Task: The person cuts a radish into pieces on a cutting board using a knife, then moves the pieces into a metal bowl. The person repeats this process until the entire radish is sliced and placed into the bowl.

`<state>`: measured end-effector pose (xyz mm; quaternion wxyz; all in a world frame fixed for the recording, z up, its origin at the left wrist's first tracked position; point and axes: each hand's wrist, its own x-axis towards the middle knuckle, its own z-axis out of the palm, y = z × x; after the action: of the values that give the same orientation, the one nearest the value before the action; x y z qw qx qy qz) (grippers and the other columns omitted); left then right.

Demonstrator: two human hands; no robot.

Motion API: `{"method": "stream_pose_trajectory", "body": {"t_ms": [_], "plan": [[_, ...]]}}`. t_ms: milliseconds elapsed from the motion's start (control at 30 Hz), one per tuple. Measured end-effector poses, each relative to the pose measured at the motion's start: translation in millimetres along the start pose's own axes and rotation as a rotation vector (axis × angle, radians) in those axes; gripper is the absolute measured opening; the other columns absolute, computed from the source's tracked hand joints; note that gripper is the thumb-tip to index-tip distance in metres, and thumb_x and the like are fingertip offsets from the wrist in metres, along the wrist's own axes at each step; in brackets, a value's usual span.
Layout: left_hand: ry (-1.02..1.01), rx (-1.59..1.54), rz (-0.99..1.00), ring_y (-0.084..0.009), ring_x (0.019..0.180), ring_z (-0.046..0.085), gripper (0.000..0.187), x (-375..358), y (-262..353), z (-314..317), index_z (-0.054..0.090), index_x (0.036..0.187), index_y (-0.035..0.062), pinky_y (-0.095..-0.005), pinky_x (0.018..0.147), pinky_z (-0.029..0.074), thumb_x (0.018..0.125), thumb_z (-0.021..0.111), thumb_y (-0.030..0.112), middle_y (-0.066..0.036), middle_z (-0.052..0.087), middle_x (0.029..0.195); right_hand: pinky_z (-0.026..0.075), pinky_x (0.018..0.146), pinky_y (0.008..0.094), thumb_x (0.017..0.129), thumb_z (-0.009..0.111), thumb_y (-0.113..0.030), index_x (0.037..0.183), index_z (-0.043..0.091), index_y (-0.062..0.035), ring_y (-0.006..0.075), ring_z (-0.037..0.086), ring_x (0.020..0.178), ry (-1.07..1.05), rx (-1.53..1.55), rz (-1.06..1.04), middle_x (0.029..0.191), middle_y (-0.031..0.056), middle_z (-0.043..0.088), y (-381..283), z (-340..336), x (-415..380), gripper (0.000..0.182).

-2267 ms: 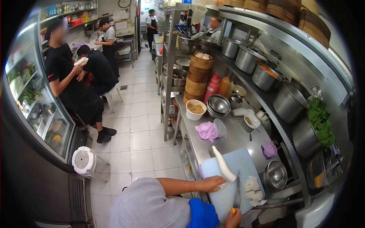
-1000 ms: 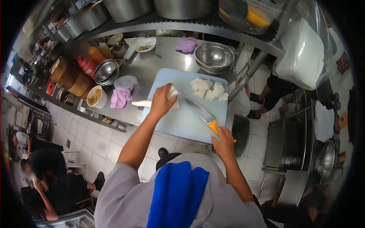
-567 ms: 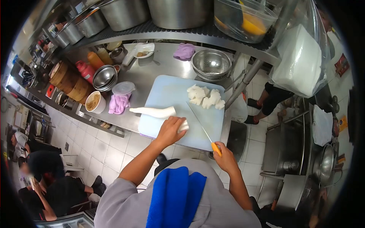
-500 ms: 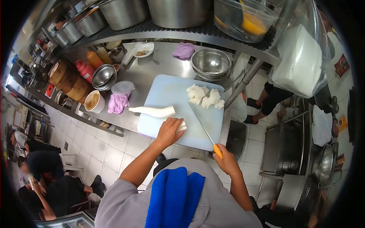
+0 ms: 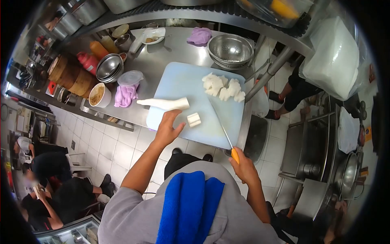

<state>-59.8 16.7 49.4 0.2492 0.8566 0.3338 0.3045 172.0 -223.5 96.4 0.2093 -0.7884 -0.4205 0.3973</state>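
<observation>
My right hand (image 5: 244, 166) is closed around the yellow handle of a knife (image 5: 221, 124), whose blade lies slanted over the right part of the pale blue cutting board (image 5: 174, 75). My left hand (image 5: 167, 128) has its thumb and fingers apart and holds nothing. Just right of its thumb is a short, grooved chunk of white radish (image 5: 194, 119). Beyond the fingertips lies a long, peeled piece of white radish (image 5: 164, 103), its thin end over the board's left edge. Scalloped white slices (image 5: 221, 86) sit in a loose pile at the board's far right.
Metal colanders (image 5: 230, 51) stand behind the board. To the left are a purple cloth (image 5: 126, 95), a tub of brown paste (image 5: 99, 95) and metal bowls (image 5: 109, 67). A shelf (image 5: 195, 12) with pots overhangs the back; its post (image 5: 270, 73) rises at right. Other people are at lower left.
My left hand has let go of the short radish chunk and moved left, its fingers opening. The right hand still grips the knife. The view has shifted slightly.
</observation>
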Motion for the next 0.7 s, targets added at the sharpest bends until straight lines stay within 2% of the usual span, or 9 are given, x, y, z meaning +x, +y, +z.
{"method": "stream_pose_trajectory", "body": {"t_ms": [33,167,267,300,400,500,600,700], "plan": [[-0.031,-0.025,-0.003,-0.0355,0.115,0.052,0.048,-1.7,-2.0,0.1,0.057,0.124,0.0057,-0.0414,0.096,0.046,0.079,0.074,0.01,-0.015,0.059,0.122,0.05,0.081,0.0499,0.092,0.058,-0.025,0.133,0.043,-0.0097,0.0455,0.063,0.093,-0.038,-0.001,0.075,0.101,0.0273,0.066,-3.5,-1.6,-1.4,0.047],[-0.101,-0.072,0.11,-0.0354,0.114,0.053,0.045,4.9,1.3,14.1,0.056,0.122,0.0045,-0.0415,0.097,0.046,0.08,0.073,0.009,-0.015,0.056,0.125,0.049,0.075,0.0533,0.091,0.055,-0.025,0.124,0.045,-0.0088,0.047,0.063,0.084,0.026,-0.089,0.112,0.09,0.0271,0.065,-8.5,2.0,-6.1,0.038],[-0.135,-0.139,0.167,-0.0342,0.112,0.055,0.042,12.8,-11.4,33.8,0.056,0.118,0.0059,-0.0403,0.093,0.048,0.08,0.074,0.006,-0.015,0.057,0.122,0.049,0.072,0.054,0.091,0.056,-0.024,0.119,0.046,-0.0078,0.0476,0.063,0.082,0.103,-0.125,0.149,0.086,0.0272,0.065,-15.0,7.4,-11.9,0.034],[-0.125,-0.181,0.175,-0.0325,0.107,0.057,0.038,18.7,-11.8,38.3,0.057,0.115,0.0056,-0.0374,0.087,0.051,0.08,0.073,0.005,-0.015,0.057,0.119,0.049,0.072,0.0539,0.092,0.057,-0.026,0.119,0.046,-0.0079,0.0476,0.063,0.082,0.111,-0.109,0.148,0.086,0.0271,0.065,-16.5,10.0,-14.3,0.034],[-0.162,-0.327,0.102,-0.0352,0.109,0.055,0.032,29.3,-10.7,46.2,0.058,0.108,0.002,-0.0403,0.092,0.047,0.08,0.073,0.004,-0.015,0.057,0.117,0.049,0.071,0.0534,0.093,0.058,-0.029,0.12,0.047,-0.0078,0.0476,0.064,0.082,0.146,-0.073,0.132,0.086,0.0268,0.066,-22.8,20.7,-23.1,0.035],[-0.128,-0.313,0.161,-0.0342,0.107,0.056,0.031,29.8,-12.5,45.3,0.059,0.11,0.0019,-0.0389,0.09,0.049,0.081,0.072,0.003,-0.015,0.057,0.116,0.05,0.071,0.0524,0.094,0.058,-0.03,0.119,0.047,-0.007,0.0474,0.065,0.08,0.188,-0.099,0.109,0.083,0.0254,0.067,-38.9,26.9,-34.0,0.036],[-0.149,-0.357,0.154,-0.0278,0.105,0.059,0.033,25.8,-23.6,41.6,0.059,0.114,0.0039,-0.0338,0.082,0.053,0.083,0.068,-0.001,-0.014,0.057,0.118,0.051,0.07,0.052,0.094,0.059,-0.029,0.118,0.047,-0.0071,0.0454,0.065,0.079,0.191,-0.141,0.099,0.082,0.0237,0.067,-45.6,28.7,-40.5,0.034],[-0.159,-0.368,0.111,-0.0273,0.105,0.059,0.03,23.8,-20.8,41.5,0.06,0.113,0.0033,-0.0336,0.084,0.053,0.084,0.067,0.0,-0.014,0.056,0.118,0.051,0.067,0.0512,0.093,0.06,-0.027,0.116,0.047,-0.0066,0.0431,0.066,0.075,0.202,-0.233,0.038,0.079,0.0211,0.067,-43.4,29.8,-45.1,0.033]]}}
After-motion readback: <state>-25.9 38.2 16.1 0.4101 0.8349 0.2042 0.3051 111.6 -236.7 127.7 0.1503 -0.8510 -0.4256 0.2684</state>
